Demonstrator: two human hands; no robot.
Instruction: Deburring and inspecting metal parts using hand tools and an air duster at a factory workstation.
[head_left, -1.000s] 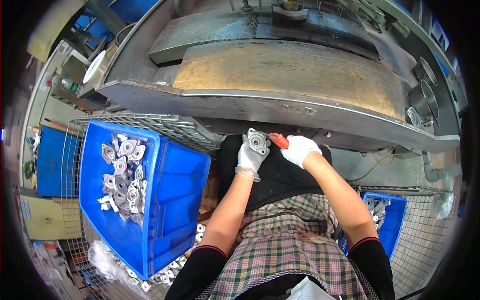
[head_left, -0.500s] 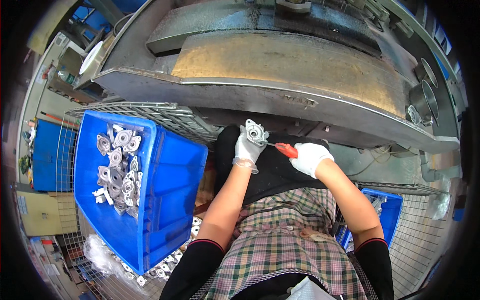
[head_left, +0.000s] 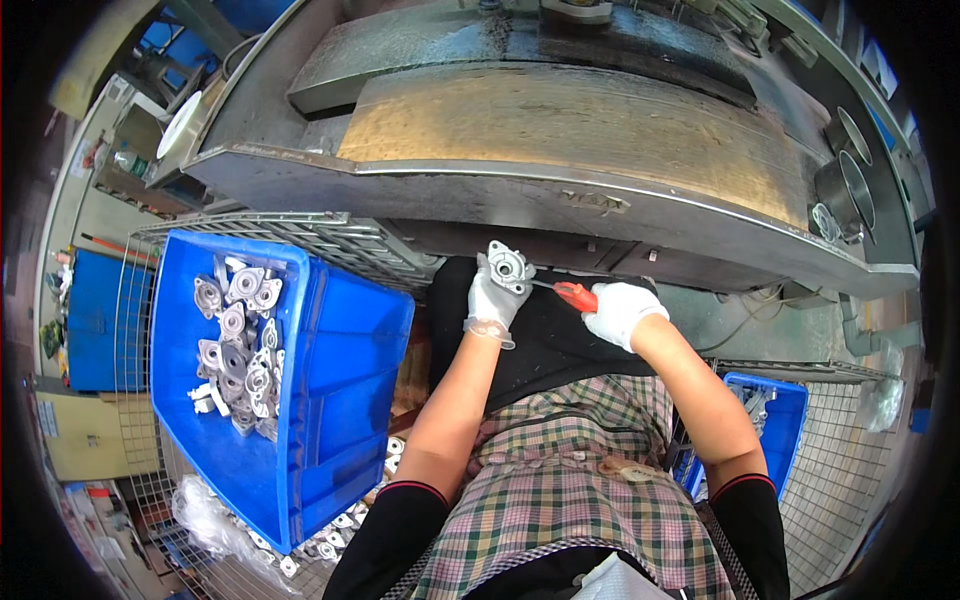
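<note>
A factory workshop — stained metal bench (head_left: 480, 197), wire cage (head_left: 848, 455), blue bin (head_left: 345, 365) of metal castings (head_left: 232, 355).

Centre: flanged part (head_left: 508, 266), dull cast metal with a ridged face; tool handle (head_left: 577, 296), smooth plastic with a slight sheen; gloves (head_left: 622, 314), matt cloth. At 12 o'clock: tabletop (head_left: 570, 120), worn and streaked, wood or metal uncertain. At 9 o'clock: bin (head_left: 350, 370), smooth, semi-gloss plastic. At 8 o'clock: bag (head_left: 208, 515), crinkled, shiny plastic film. At 6 o'clock: apron (head_left: 560, 510), matt woven cloth. At 4 o'clock: basket (head_left: 838, 450), metal wire.
</note>
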